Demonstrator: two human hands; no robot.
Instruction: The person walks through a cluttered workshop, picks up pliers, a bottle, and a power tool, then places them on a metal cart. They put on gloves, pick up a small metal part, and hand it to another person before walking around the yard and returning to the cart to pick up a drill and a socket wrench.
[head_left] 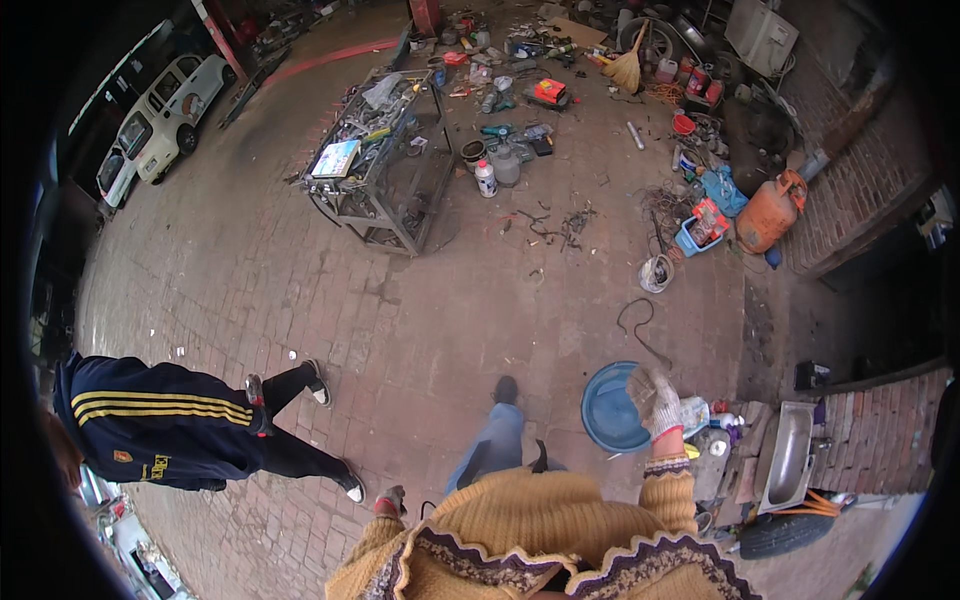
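Seen from your head camera, a round blue basin sits on the brick floor of a cluttered workshop, with your gloved right hand over its right rim. The right fingers reach toward the inside of the basin; blur hides their grip, and you cannot tell whether they grasp anything or touch the rim. Your left hand, also gloved, hangs low and well to the left of the basin; whether its fingers are clenched or released cannot be told.

Just right of the basin stand several bottles, and past them a metal sink. Beyond the basin, a dark cord curls on the floor near a white bucket, with an orange gas cylinder farther off to the right.

Well beyond the basin and to its left is a metal-framed table crowded with tools. Far left of the basin, a person in a dark jacket with yellow stripes is caught in stride.
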